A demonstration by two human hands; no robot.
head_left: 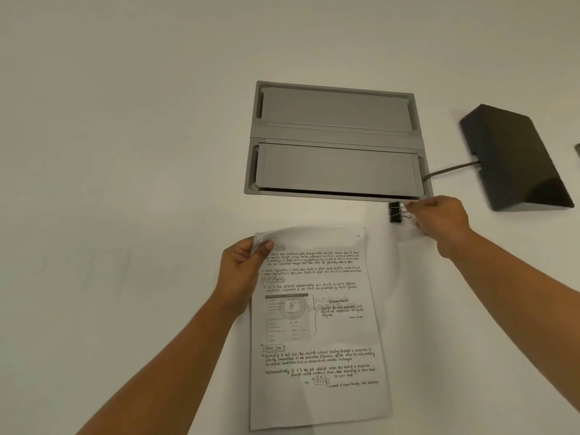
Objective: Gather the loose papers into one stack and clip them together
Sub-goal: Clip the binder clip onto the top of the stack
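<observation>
Desk: white, plain.

Left hand: at the top-left corner of the papers. Grip clamped on that corner, thumb on top, fingers underneath. The corner is lifted a little and curls.

Papers: one stack near the front of the desk, handwritten circuit notes facing up. Edges look roughly squared, though a sliver of a lower sheet shows along the left side.

Cable hatch: grey, set into the desk beyond the stack, both lids down.

Binder clip: black, on the desk just past the stack's top-right corner and just below the hatch rim. Not yet on the papers.

Right hand: grip closed on the clip's wire arms, thumb and forefinger pinching. Slight blur here.

Far right: black wedge-shaped unit, its cable running to the hatch.

Judgement: the step in hand is fetching the clip. To do it well:
- Square the sheets under the left hand first.
- Squeeze both wire arms fully so the jaws gape.
- Push the clip over the held corner until the paper seats against its spine.
- Release only once every sheet is caught.

Likely fault: the bottom sheet slips free.
</observation>
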